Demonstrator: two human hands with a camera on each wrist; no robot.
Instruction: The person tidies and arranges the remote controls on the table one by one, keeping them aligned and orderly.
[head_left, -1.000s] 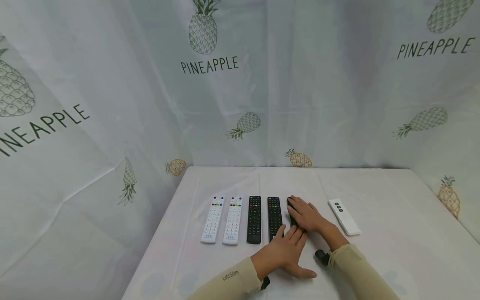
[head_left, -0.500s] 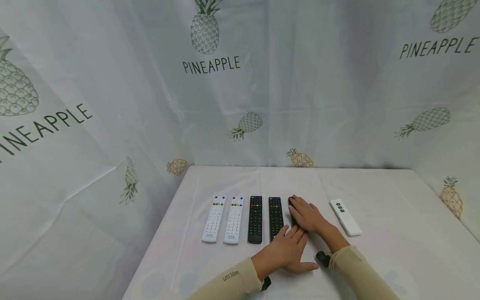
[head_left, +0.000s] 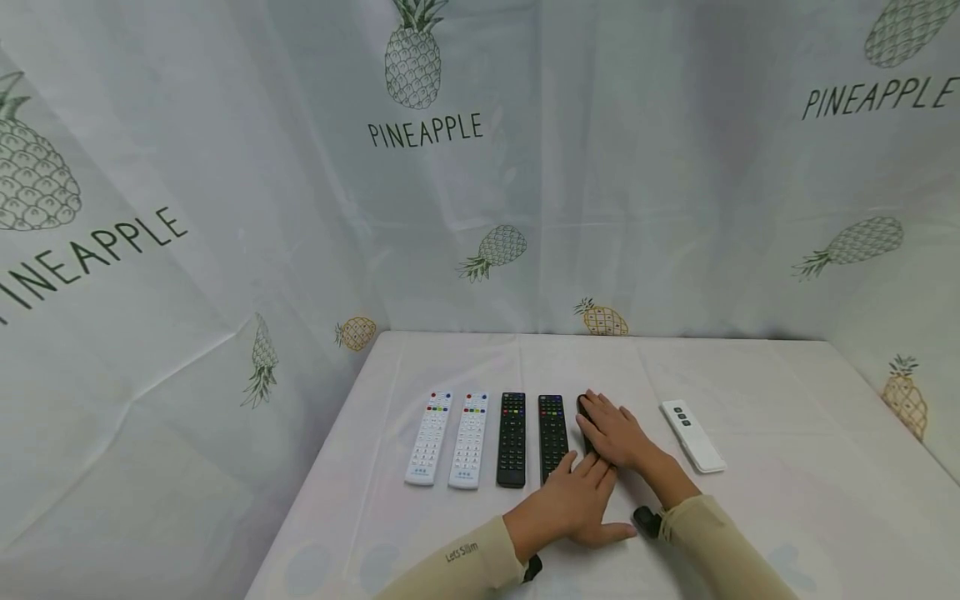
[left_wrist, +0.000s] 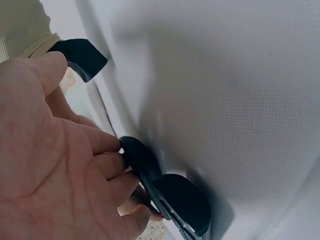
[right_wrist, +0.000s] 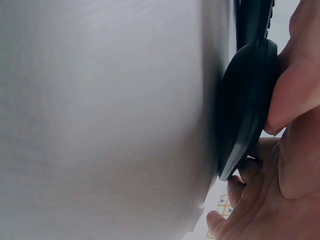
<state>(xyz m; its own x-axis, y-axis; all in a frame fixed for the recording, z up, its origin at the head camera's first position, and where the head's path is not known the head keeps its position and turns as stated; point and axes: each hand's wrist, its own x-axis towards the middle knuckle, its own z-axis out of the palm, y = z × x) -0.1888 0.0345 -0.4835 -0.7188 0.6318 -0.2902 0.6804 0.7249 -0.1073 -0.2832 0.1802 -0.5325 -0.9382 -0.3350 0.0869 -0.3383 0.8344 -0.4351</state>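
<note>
A black remote control (head_left: 582, 408) lies at the right end of the row, mostly covered by both hands. My right hand (head_left: 618, 435) rests over it with fingers extended. The fingertips of my left hand (head_left: 576, 507) touch its near end, close to the right hand, and the left thumb points out to the right. In the left wrist view the fingers meet the rounded end of this remote (left_wrist: 141, 159). The right wrist view shows the remote's side (right_wrist: 247, 105) against the cloth. Another black remote (head_left: 552, 429) lies just left, its near end partly behind the left hand.
Farther left are a third black remote (head_left: 512, 440) and two white remotes (head_left: 468, 442) (head_left: 429, 438), set side by side. A white remote with few buttons (head_left: 693, 437) lies tilted to the right of the hands. Pineapple-print cloth (head_left: 637, 183) hangs behind the white-covered table (head_left: 780, 400).
Both hands keep their place on the black remote. Only the head view has shifted slightly, so everything appears a little farther right.
</note>
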